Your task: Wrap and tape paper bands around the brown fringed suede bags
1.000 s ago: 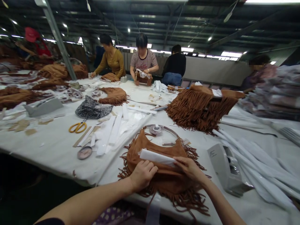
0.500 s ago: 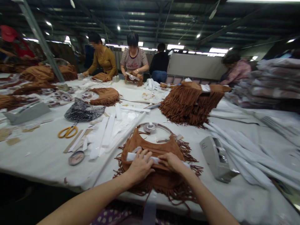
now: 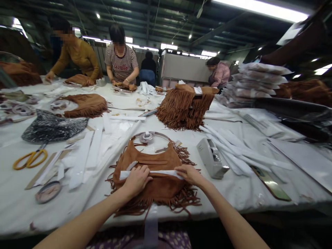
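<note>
A brown suede fringed bag (image 3: 153, 162) lies flat on the white table (image 3: 233, 190) in front of me. Across its middle runs a white paper strip (image 3: 160, 173). My left hand (image 3: 136, 180) presses down on the strip's left part, fingers bent over it. My right hand (image 3: 189, 173) rests on the strip's right end, fingers curled onto it. The bag's ring handle with a wrapped white roll (image 3: 146, 137) lies just beyond the bag.
A grey tape dispenser (image 3: 211, 157) stands right of the bag, beside long white strips (image 3: 233, 147). Yellow scissors (image 3: 29, 158), white strips and a tape roll (image 3: 48, 191) lie left. A pile of fringed bags (image 3: 185, 105) sits behind. Several people work across the table.
The view has swung right. Both hands slid apart along the white strip, which now lies flatter across the bag; the bag itself has stayed on the table.
</note>
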`<state>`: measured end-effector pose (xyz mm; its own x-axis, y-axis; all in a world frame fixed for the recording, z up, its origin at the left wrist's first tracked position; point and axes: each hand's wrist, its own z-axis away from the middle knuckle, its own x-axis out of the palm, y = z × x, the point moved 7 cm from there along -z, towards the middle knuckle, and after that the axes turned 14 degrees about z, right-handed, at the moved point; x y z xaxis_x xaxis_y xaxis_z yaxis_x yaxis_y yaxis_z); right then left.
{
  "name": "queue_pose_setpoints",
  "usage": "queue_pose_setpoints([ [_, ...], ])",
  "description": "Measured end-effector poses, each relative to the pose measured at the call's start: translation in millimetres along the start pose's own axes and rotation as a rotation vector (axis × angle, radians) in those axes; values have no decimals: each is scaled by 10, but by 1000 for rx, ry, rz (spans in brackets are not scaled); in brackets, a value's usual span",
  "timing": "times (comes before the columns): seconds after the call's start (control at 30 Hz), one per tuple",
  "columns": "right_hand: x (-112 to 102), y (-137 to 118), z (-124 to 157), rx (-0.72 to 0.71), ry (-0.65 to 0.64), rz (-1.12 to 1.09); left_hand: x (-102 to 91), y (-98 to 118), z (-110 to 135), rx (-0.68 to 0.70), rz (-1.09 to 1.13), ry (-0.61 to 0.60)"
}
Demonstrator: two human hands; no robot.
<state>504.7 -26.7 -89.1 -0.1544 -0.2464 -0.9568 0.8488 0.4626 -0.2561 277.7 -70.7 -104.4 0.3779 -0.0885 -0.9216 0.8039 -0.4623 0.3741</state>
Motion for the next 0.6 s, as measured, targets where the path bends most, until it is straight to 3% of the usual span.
queue_pose_setpoints([
  [0.13,62,-32,-30,-14,13,5,-13,-9,-20,7,4,40],
  [0.6,185,-12,-47,24,80,80,59,-122,-104,6,87,-78],
])
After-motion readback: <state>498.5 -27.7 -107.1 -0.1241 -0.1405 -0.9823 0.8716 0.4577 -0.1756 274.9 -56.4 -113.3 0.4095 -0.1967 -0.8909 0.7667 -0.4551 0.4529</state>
